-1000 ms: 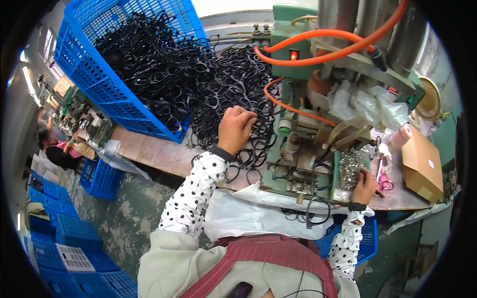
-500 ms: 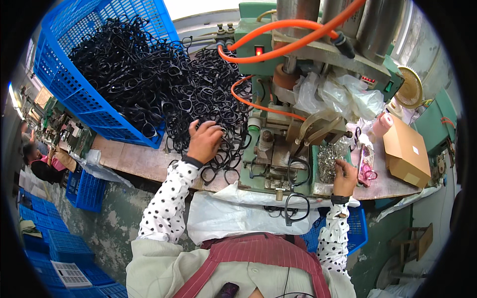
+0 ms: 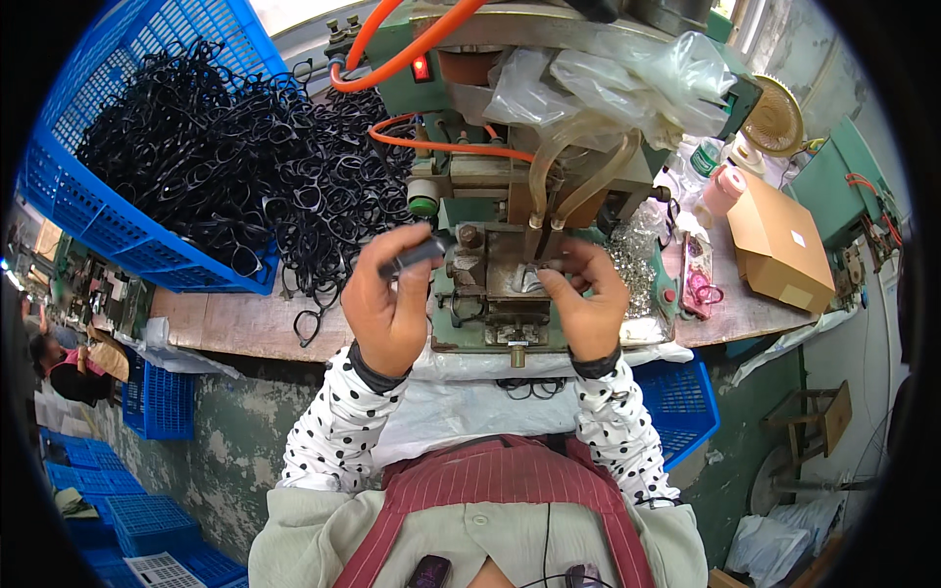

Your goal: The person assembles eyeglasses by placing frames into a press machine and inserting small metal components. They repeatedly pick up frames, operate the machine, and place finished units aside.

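My left hand [image 3: 390,304] is raised just left of the green press [image 3: 505,338]. Its thumb and fingers close on a black eyeglass frame [image 3: 416,259], blurred and seen nearly edge-on. Over the right side of the press's metal work plate, my right hand [image 3: 592,302] has its thumb and fingertips curled together. Whatever they may pinch is too small or hidden to make out. A small silvery piece [image 3: 529,280] lies on the plate beside that thumb. Two tan tubes [image 3: 541,186] come down above the plate. Small shiny metal parts [image 3: 637,269] fill a tray right of the press.
A tilted blue crate [image 3: 147,230] spills a pile of black eyeglass frames [image 3: 338,186] on the left. Orange hoses [image 3: 431,49] and clear plastic bags [image 3: 618,83] hang about the press. To the right stand a cardboard box [image 3: 784,245] and a pink roll [image 3: 723,189].
My left hand has left the pile with an eyeglass frame and moved right. My right hand has gone from the metal parts to the work plate. The frame hanging at the press front is gone.
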Demonstrator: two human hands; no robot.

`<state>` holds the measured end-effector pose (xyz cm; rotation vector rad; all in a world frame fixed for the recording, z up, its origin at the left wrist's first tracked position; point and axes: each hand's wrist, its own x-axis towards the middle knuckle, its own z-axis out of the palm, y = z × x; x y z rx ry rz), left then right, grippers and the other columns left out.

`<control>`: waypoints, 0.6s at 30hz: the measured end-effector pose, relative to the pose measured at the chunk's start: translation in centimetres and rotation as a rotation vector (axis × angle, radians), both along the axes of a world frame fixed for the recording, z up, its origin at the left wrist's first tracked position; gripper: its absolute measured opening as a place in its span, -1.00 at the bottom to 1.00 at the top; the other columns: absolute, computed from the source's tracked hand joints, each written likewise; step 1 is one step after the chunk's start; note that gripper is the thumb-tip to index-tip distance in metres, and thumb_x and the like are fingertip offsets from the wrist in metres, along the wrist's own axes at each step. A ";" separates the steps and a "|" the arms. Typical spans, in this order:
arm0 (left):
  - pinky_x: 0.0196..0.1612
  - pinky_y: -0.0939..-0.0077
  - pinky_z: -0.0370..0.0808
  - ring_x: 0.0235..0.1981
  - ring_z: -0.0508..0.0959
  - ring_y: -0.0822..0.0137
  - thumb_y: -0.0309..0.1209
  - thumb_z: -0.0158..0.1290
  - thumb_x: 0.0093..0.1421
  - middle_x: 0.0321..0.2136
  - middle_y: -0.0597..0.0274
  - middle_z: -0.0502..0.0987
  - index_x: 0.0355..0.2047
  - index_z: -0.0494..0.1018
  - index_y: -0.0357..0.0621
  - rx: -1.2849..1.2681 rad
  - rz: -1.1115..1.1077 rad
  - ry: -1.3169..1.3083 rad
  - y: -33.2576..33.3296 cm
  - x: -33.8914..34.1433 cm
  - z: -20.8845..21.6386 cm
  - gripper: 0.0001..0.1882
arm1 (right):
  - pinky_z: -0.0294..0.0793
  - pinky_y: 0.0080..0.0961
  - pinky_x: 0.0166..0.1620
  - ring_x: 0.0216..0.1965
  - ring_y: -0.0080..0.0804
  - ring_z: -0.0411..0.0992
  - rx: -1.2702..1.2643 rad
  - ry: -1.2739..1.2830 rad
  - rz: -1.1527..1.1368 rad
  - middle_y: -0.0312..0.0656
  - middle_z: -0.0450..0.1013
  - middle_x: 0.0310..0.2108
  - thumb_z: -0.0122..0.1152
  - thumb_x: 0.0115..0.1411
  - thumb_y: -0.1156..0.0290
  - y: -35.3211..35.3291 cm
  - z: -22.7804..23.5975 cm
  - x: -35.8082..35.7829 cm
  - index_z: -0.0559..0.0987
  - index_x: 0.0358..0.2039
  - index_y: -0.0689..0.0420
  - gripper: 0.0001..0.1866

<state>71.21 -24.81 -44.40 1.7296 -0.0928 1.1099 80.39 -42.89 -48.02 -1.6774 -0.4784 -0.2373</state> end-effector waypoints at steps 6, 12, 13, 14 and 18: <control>-0.24 0.60 0.47 -0.32 0.55 0.46 -0.38 -0.03 0.33 -0.33 0.20 0.55 -0.17 0.43 -0.29 -0.227 -0.152 0.048 -0.9 1.0 3.6 -0.79 | 0.29 -0.75 -0.46 -0.59 -0.72 0.25 0.222 0.168 0.043 -0.19 0.53 -0.46 0.32 -0.04 0.62 1.7 0.3 -0.4 0.34 -0.02 0.26 -0.46; -0.06 0.25 0.46 -0.19 0.55 0.15 -0.61 0.08 -0.03 -0.20 0.10 0.55 -0.06 0.43 -0.23 0.639 -0.222 -0.023 -1.7 -0.4 0.9 -0.56 | 0.40 -0.69 -0.37 -0.52 -0.65 0.38 0.301 0.189 0.063 -0.16 0.54 -0.42 0.31 -0.05 0.64 1.5 0.1 -0.2 0.32 0.03 0.28 -0.41; 0.00 0.18 0.44 -0.15 0.55 0.15 -0.60 0.07 -0.02 -0.11 0.09 0.54 -0.04 0.43 -0.22 0.690 -0.286 -0.110 -2.6 -0.4 -0.8 -0.54 | 0.43 -0.65 -0.34 -0.49 -0.59 0.42 0.236 0.130 0.041 -0.15 0.54 -0.39 0.31 -0.04 0.63 1.3 0.1 0.0 0.33 0.03 0.27 -0.42; 0.03 0.17 0.44 -0.09 0.53 0.14 -0.60 0.06 0.00 -0.04 0.06 0.51 -0.01 0.42 -0.23 0.743 -0.337 -0.137 -3.3 -0.3 -1.9 -0.54 | 0.45 -0.61 -0.30 -0.46 -0.53 0.45 0.170 0.068 0.007 -0.15 0.55 -0.36 0.32 -0.04 0.62 0.8 0.3 0.7 0.34 0.04 0.26 -0.42; 0.06 0.16 0.45 -0.05 0.52 0.12 -0.59 0.06 0.02 -0.01 0.02 0.48 0.03 0.40 -0.25 0.786 -0.417 -0.090 -4.2 1.1 -3.6 -0.52 | 0.38 -0.32 -0.08 -0.19 -0.18 0.44 -0.323 -0.215 -0.458 -0.14 0.54 -0.29 0.37 -0.06 0.47 -5.4 -4.3 6.1 0.50 -0.08 0.09 -0.54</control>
